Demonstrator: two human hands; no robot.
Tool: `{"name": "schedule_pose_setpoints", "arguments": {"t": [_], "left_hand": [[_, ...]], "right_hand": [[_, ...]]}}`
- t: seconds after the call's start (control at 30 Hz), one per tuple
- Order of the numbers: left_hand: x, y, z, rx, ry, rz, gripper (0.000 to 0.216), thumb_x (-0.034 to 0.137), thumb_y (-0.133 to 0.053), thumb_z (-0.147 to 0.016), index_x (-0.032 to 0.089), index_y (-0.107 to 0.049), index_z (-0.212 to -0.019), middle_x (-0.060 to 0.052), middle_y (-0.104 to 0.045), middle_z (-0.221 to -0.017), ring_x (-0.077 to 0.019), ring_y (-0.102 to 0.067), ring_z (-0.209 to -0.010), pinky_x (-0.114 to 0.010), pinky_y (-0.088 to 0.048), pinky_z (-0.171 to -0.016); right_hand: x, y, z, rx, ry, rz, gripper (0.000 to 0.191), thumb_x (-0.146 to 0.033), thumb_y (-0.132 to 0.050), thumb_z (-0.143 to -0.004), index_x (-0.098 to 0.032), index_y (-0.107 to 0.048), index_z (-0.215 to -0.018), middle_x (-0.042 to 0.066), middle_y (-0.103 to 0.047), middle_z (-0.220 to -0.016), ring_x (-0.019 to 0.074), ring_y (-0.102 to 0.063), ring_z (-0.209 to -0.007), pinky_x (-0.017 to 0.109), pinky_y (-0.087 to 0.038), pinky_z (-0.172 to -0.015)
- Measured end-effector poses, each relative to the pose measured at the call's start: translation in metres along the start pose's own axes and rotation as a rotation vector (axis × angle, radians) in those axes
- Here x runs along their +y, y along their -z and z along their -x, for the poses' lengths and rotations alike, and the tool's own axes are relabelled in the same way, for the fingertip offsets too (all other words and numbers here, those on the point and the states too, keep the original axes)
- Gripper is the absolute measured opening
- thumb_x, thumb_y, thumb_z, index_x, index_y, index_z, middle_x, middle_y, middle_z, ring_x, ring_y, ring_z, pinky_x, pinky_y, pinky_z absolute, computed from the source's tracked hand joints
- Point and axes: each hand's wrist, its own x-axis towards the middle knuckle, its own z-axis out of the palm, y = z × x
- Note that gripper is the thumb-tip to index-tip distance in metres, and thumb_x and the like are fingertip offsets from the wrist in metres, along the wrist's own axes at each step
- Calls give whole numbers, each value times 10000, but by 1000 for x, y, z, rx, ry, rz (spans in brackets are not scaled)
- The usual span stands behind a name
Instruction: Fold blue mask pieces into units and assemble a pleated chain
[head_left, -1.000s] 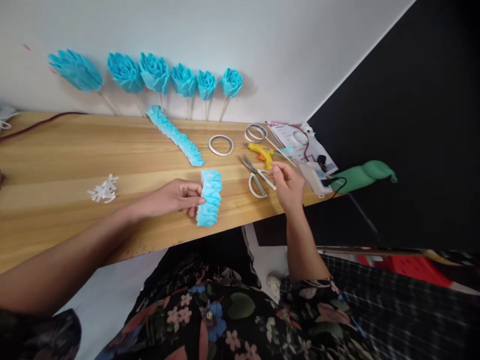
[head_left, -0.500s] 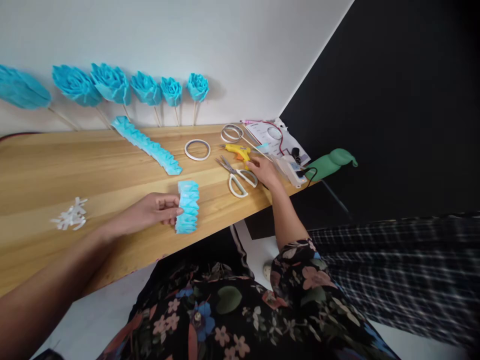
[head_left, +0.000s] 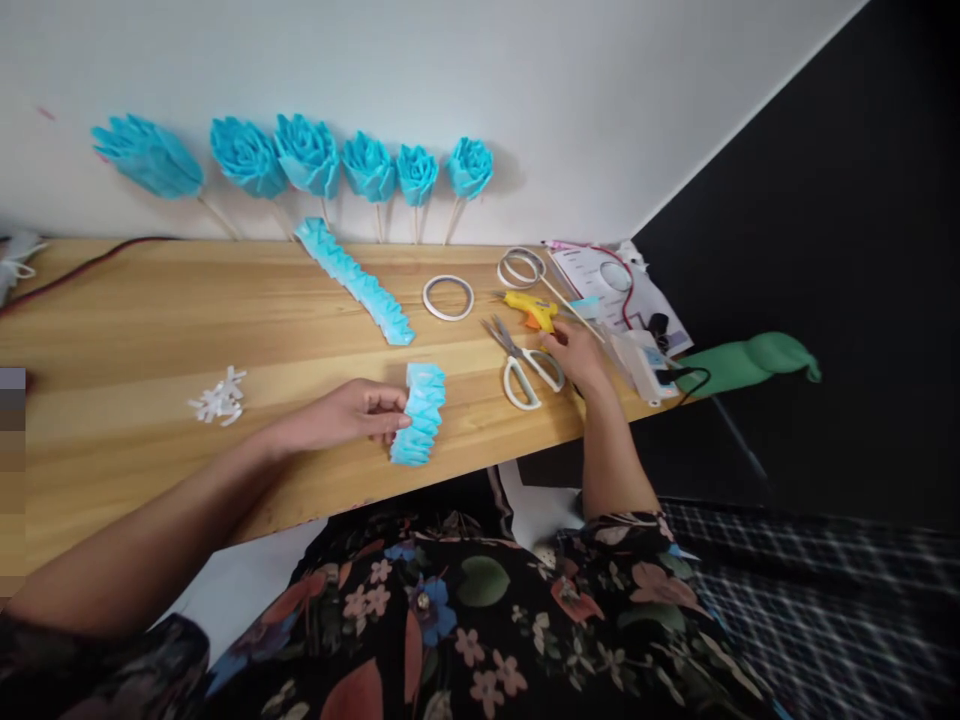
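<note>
My left hand pinches the left edge of a short pleated strip of blue crepe paper near the front of the table. At the right, the fingers of my right hand wrap round the handle of a yellow hot glue gun, which lies with its nozzle pointing left. White-handled scissors lie just left of that hand, blades half apart. Farther back, a longer pleated blue strip rests on the wood. A roll of tape sits between the strip and the glue gun.
Several blue paper flowers on sticks lean against the wall. White paper scraps lie at the left. Another pair of tape rings, printed sheets, a white power strip and a green balloon-like thing are at the right.
The camera view has turned left, so everything sits farther right. My left hand still holds the short strip, and my right hand stays at the glue gun's handle.
</note>
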Motion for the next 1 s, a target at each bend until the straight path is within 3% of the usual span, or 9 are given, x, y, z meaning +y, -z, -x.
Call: {"name": "schedule_pose_setpoints", "arguments": {"t": [0.1, 0.23, 0.4, 0.6, 0.83, 1.0], "left_hand": [[0, 1, 1, -11, -23, 23, 237, 392, -661, -928, 155, -667, -915, -11, -677, -805, -120, -614, -715, -244, -483, -695], [0, 2, 1, -44, -37, 32, 249, 388, -634, -955, 150, -663, -889, -17, -667, -792, -126, -617, -712, -248, -497, -692], [0, 2, 1, -19, -38, 28, 274, 406, -646, -948, 147, -655, -860, -13, -655, -757, -123, -612, -684, -236, -488, -662], [-3, 4, -1, 79, -59, 9, 297, 430, -669, -914, 142, -655, -840, -7, -641, -733, -116, -589, -655, -234, -473, -640], [-5, 5, -2, 121, -106, -97, 334, 430, -642, -913, 149, -617, -735, 2, -598, -671, -108, -541, -620, -228, -421, -614], [-4, 4, -2, 119, -114, -92, 323, 418, -630, -916, 157, -609, -726, 5, -600, -662, -112, -551, -615, -228, -428, -614]], "right_hand": [[-1, 1, 5, 58, 13, 49, 366, -408, -560, -886, -166, -757, -1078, 129, -748, -971, 285, -650, -887, 427, -508, -829], [-19, 9, 15, 291, 170, 100, 381, -376, -527, -942, -160, -727, -1184, 195, -731, -1184, 350, -645, -1120, 534, -478, -1012], [-68, 1, 13, 83, 404, -25, 350, -372, -534, -976, -191, -739, -1196, 143, -744, -1226, 324, -649, -1173, 500, -484, -1048], [-117, -24, -5, -88, 575, 59, 338, -272, -624, -951, -161, -720, -1256, 161, -698, -1328, 354, -609, -1235, 518, -449, -1075], [-128, -39, -23, -113, 543, 142, 120, -183, -644, -926, -198, -755, -969, 137, -746, -1107, 320, -635, -1060, 479, -483, -944], [-131, -38, -24, -132, 565, 129, 162, -188, -592, -959, -200, -711, -849, 126, -739, -1051, 304, -629, -1060, 467, -471, -945]]}}
